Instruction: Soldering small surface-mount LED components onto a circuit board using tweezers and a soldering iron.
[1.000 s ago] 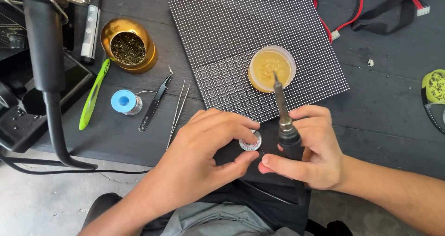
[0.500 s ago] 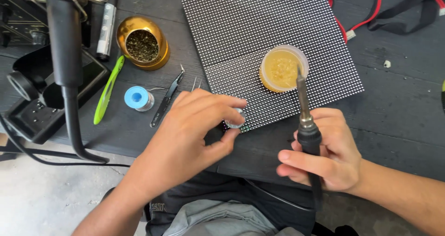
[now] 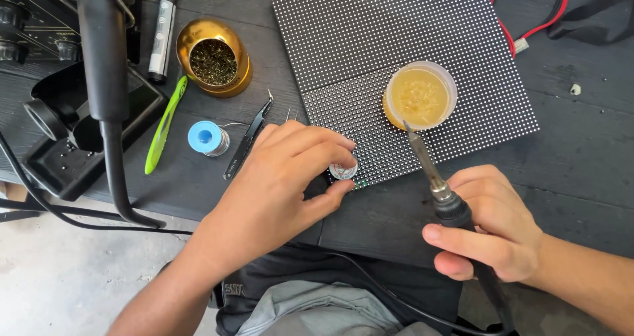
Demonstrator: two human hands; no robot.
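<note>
A person works at a dark bench over a black LED panel [image 3: 403, 72] that fills the upper centre of the frame. The right hand [image 3: 492, 224], at lower right, is closed around the handle of a soldering iron [image 3: 436, 177], its tip raised and pointing up toward a tub of yellow flux [image 3: 421, 97] standing on the panel. The left hand [image 3: 284, 177], at centre, pinches a small round silver reel [image 3: 343, 171] between thumb and forefinger at the panel's lower left corner; whether the reel touches the panel cannot be told. As a judgement, the work looks to be at the set-up stage: the tip is well clear of the panel and no joint is being made. To the left lie black tweezers [image 3: 248, 140], a blue-capped spool [image 3: 206, 138], a green tool [image 3: 165, 125] and a gold cup of brass wool [image 3: 213, 59]; a station [image 3: 72, 131] sits at far left, red and black wires [image 3: 561, 12] at upper right.
</note>
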